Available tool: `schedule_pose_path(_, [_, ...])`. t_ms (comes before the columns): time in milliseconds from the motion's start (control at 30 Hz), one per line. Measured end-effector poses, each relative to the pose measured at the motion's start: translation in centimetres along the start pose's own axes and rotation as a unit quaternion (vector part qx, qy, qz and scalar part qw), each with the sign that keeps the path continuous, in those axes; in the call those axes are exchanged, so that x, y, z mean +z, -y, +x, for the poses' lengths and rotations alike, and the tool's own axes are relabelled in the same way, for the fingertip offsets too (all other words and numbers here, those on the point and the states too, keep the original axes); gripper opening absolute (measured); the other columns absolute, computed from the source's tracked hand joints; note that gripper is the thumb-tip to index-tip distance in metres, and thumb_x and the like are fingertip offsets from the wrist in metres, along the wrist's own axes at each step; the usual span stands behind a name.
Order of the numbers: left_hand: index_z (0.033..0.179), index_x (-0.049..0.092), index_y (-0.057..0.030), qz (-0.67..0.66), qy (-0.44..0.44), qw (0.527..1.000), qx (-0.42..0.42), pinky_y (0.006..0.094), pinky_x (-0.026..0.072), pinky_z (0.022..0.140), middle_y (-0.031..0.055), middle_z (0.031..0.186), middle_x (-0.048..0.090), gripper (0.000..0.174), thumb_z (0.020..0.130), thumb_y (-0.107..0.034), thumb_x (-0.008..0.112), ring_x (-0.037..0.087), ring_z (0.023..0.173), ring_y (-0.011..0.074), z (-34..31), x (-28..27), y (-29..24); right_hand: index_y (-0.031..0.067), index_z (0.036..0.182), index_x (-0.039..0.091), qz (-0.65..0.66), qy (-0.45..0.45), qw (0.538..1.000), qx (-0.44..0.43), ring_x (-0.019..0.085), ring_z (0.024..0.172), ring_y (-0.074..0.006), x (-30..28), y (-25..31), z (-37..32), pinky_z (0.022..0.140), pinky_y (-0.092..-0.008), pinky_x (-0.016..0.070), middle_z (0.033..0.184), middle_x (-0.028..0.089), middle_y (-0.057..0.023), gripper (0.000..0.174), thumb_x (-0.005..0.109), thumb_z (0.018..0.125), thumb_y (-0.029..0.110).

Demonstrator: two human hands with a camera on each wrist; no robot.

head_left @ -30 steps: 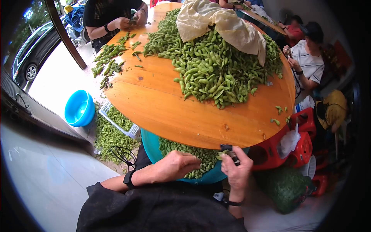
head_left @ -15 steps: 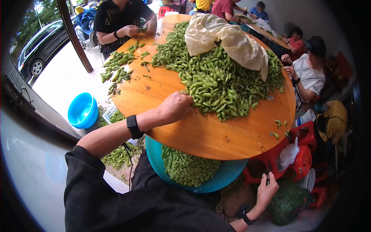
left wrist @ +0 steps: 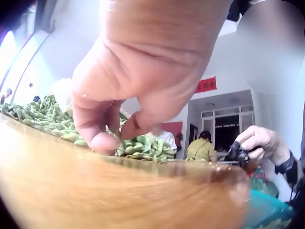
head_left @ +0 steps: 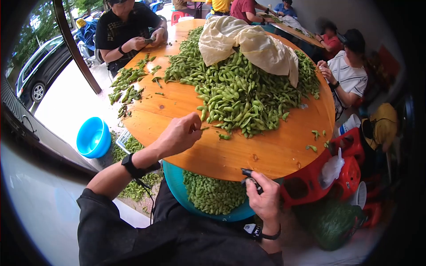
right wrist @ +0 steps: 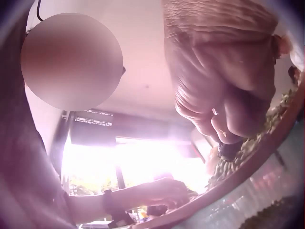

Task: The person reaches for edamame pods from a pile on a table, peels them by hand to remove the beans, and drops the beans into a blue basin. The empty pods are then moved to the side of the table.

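My left hand is low over the round wooden table, just left of a big heap of edamame pods. Its thumb and forefinger pinch a thin green edamame pod, mostly hidden by the fingers in the left wrist view. At the table's front edge is my right hand, thumb and forefinger apart, with black covers at their tips and no pod showing between them. Below that edge a teal basin holds shelled green beans.
A cream cloth covers the top of the heap. Loose pods lie at the table's right. On the floor stand a blue basin and red stools. One person sits across the table, another at the right.
My left hand reached up to the heap's edge, then drew back left and down with a pod. My right hand dropped to the lower right, then came back beside the table edge.
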State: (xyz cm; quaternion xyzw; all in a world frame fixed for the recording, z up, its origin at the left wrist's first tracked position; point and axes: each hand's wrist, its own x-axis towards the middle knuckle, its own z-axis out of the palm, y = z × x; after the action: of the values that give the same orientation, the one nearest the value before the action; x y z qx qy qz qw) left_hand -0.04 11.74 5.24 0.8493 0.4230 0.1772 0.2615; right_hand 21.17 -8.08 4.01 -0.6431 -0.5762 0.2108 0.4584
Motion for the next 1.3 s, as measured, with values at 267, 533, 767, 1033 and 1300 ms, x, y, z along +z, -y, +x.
schedule_pose_path(267, [0.093, 0.059, -0.0013, -0.497, 0.093, 0.863, 0.006, 0.0233, 0.0494, 0.059, 0.0009, 0.08, 0.062, 0.005, 0.092, -0.001, 0.064, 0.057, 0.067, 0.0059, -6.9, 4.7, -3.3, -0.0079, 0.124, 0.057, 0.436, 0.109, 0.865, 0.223, 0.041, 0.053, -0.0036, 4.0, -0.3, 1.2, 0.043, -0.0192, 0.0279, 0.07, 0.051, -0.0006, 0.03, 0.053, 0.097, 0.004])
schedule_pose_path(533, [0.095, 0.062, 0.0005, -0.333, -0.062, 0.933, 0.121, 0.0248, 0.0539, 0.064, 0.0042, 0.083, 0.062, 0.014, 0.085, 0.004, 0.07, 0.065, 0.074, 0.011, -7.9, 7.2, -3.2, -0.0083, 0.127, 0.054, 0.466, 0.125, 0.841, 0.243, 0.041, 0.054, -0.004, 3.3, -0.2, 0.8, 0.045, -0.0186, 0.0305, 0.068, 0.046, 0.0029, 0.031, 0.053, 0.098, 0.004])
schedule_pose_path(767, [0.094, 0.062, 0.0009, -0.317, -0.079, 0.938, 0.112, 0.0252, 0.0549, 0.067, 0.0057, 0.083, 0.061, 0.015, 0.083, 0.007, 0.07, 0.066, 0.077, 0.0124, -8.3, 8.0, -3.3, -0.0071, 0.129, 0.054, 0.452, 0.129, 0.85, 0.236, 0.041, 0.055, -0.0044, 3.7, -0.9, 0.6, 0.046, -0.019, 0.0309, 0.066, 0.046, 0.003, 0.032, 0.053, 0.098, 0.004])
schedule_pose_path(1033, [0.094, 0.056, -0.0002, -0.477, -0.023, 0.877, 0.049, 0.0215, 0.0494, 0.058, 0.0035, 0.079, 0.061, 0.009, 0.091, 0.001, 0.065, 0.059, 0.067, 0.0068, -8.8, 8.8, -3.4, -0.0052, 0.12, 0.06, 0.458, 0.14, 0.853, 0.206, 0.04, 0.053, -0.0049, 3.6, -1.3, 0.3, 0.044, -0.0191, 0.0306, 0.072, 0.05, -0.0001, 0.026, 0.053, 0.096, 0.0])
schedule_pose_path(1300, [0.101, 0.051, -0.0036, -0.787, 0.188, 0.582, -0.073, 0.0236, 0.0449, 0.05, 0.0037, 0.08, 0.062, 0.021, 0.089, -0.002, 0.068, 0.06, 0.062, 0.0121, -8.8, 8.2, -3.3, -0.007, 0.111, 0.06, 0.513, 0.182, 0.816, 0.192, 0.043, 0.055, -0.0035, 2.1, -0.6, 0.1, 0.046, -0.0199, 0.0322, 0.076, 0.048, 0.0008, 0.017, 0.053, 0.096, 0.0])
